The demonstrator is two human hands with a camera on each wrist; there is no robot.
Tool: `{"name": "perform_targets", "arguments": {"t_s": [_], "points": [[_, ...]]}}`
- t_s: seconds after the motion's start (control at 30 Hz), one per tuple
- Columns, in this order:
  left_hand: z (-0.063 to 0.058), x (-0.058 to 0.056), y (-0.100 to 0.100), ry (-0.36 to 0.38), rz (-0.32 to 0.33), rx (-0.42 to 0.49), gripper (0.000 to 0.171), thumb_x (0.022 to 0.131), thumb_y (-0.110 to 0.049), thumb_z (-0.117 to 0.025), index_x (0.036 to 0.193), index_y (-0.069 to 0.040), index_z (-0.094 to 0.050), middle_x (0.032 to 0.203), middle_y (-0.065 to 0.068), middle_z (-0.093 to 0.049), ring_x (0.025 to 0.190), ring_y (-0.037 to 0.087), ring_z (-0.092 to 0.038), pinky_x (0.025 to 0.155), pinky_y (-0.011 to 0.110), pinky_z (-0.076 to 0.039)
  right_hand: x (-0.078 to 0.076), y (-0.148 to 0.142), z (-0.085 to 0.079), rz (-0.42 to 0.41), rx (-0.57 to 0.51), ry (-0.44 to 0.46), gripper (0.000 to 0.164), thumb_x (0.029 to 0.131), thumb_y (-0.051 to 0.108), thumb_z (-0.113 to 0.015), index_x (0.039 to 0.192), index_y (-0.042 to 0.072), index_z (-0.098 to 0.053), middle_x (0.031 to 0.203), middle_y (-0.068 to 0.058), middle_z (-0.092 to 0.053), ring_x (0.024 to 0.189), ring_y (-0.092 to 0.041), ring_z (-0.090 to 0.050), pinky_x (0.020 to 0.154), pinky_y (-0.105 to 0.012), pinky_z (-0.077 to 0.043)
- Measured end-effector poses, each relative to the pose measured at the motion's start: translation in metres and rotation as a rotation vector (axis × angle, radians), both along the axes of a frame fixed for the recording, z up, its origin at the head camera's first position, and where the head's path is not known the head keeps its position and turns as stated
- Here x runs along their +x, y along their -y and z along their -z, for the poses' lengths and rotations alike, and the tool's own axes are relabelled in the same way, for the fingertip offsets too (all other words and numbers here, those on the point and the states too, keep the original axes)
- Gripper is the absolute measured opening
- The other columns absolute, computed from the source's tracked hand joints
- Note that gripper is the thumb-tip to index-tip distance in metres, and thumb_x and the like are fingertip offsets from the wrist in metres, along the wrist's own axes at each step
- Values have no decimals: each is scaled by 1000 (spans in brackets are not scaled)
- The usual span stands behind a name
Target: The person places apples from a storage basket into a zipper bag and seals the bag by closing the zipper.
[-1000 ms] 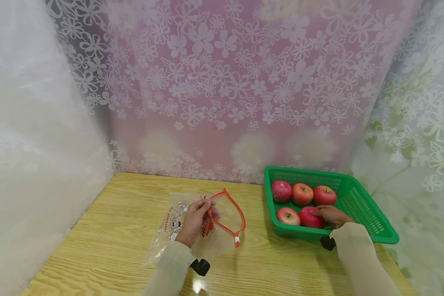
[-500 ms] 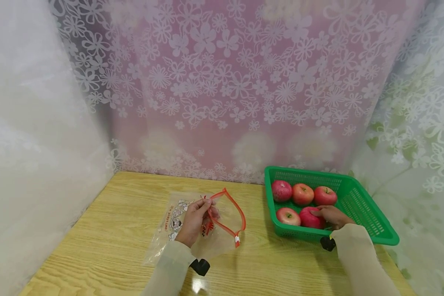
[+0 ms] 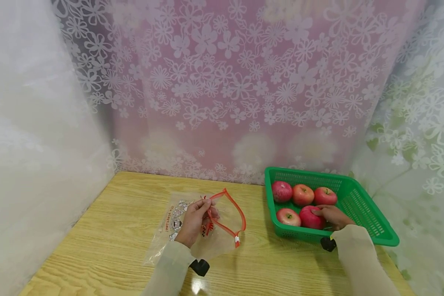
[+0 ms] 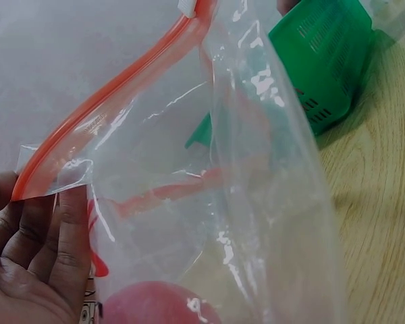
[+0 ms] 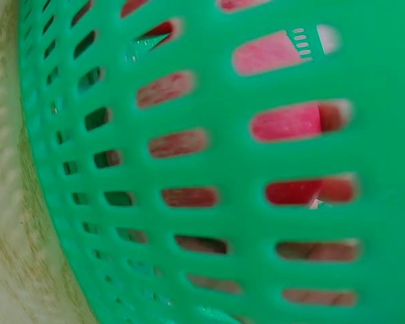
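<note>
My left hand (image 3: 195,222) pinches the rim of a clear plastic zip bag (image 3: 222,242) with an orange-red zip strip, whose mouth gapes to the right. In the left wrist view, the thumb and fingers (image 4: 71,250) grip the end of the strip. A rounded pinkish-red shape (image 4: 155,304) shows low in the bag; I cannot tell what it is. My right hand (image 3: 333,216) reaches into a green plastic basket (image 3: 370,209) and holds a deep-red apple (image 3: 311,217) in the front row. The basket's slotted wall (image 5: 236,162) hides most of that grip in the right wrist view.
Several other apples lie in the basket, among them a pale one (image 3: 288,216) at front left and a red one (image 3: 324,196) behind. The wooden table (image 3: 114,230) bears both bag and basket. A floral curtain (image 3: 222,102) hangs along its back edge.
</note>
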State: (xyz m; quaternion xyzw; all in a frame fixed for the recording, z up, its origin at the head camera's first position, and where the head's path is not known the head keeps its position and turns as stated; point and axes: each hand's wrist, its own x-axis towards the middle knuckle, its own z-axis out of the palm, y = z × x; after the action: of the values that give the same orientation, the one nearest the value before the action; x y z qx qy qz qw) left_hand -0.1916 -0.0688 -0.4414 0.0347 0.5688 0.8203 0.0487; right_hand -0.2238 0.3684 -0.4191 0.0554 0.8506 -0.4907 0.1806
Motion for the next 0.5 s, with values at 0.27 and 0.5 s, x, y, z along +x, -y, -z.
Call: {"name": "perform_targets", "arguments": {"t_s": [0.27,0.5], "points": [[1,1,1,-1,5,26,27,102,-20,-49,103,4,-60,75,1,-67,69,13,-67,66,27,-57,2,-1,-2,46,-46,14,61,103,26,-43,144,-13,-22,138,-39,-28,110,-44,-53,85,-50,-51],[-1,4,1,2,14,26,26,102,-22,-50,102,2,-62,76,2,-67,70,13,-67,67,26,-56,6,-5,-9,61,-66,3,66,103,26,-42,146,-14,-12,139,-40,-22,109,-45,-53,83,-50,-54]]}}
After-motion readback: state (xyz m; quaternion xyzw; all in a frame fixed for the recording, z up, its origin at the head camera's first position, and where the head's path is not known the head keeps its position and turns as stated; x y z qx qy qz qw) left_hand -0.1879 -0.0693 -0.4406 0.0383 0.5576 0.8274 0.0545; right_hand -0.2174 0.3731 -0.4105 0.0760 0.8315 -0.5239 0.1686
